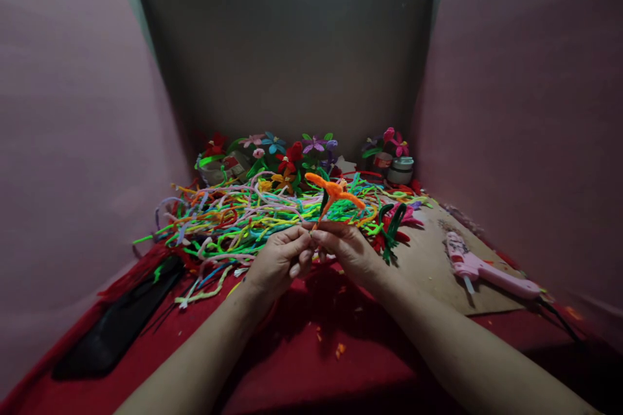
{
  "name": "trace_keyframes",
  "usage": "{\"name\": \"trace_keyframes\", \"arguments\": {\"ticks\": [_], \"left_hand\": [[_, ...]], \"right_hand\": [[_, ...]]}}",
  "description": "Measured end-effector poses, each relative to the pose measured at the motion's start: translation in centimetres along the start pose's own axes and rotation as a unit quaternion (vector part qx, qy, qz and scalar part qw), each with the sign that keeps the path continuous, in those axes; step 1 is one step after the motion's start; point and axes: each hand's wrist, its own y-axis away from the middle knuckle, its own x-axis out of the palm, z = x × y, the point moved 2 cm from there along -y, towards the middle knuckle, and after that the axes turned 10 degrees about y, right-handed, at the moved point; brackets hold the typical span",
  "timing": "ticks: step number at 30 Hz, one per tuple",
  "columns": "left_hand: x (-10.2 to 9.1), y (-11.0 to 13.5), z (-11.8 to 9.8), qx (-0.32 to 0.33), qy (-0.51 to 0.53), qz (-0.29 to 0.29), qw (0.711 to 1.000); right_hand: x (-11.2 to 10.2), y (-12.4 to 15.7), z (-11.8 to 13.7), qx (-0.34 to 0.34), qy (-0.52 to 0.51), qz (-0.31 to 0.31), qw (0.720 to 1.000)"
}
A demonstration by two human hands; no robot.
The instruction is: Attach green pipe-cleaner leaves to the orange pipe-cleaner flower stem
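An orange pipe-cleaner flower [335, 190] stands up between my two hands, its petals spread above my fingers. My left hand [287, 253] is closed, with thumb and fingertips pinched at the lower end of the flower's stem. From the other side my right hand [346, 246] also pinches the stem, its fingertips meeting those of the left. A dark green strip shows beside the stem, just under the petals. The very bottom of the stem is hidden by my fingers. Behind the hands spreads a big tangled pile of coloured pipe cleaners [233, 207].
Pink hot glue gun [491, 273] lies on a cardboard sheet [423, 259] at right. Dark green pipe-cleaner pieces [390, 230] sit near my right wrist. A black phone-like slab [121, 321] lies at left. Finished flowers [293, 157] and a jar [400, 170] line the back. Orange scraps [340, 351] dot the red cloth.
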Motion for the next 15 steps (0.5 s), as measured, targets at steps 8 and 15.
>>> {"name": "trace_keyframes", "arguments": {"ticks": [8,15], "left_hand": [[0.05,-0.04,0.11,-0.025,0.019,0.01,0.999],[0.35,0.07,-0.32,0.049,-0.152,-0.015,0.987]], "right_hand": [[0.22,0.09,0.61,-0.025,-0.013,-0.013,1.0],[0.11,0.09,0.34,-0.02,0.007,-0.067,0.997]]}}
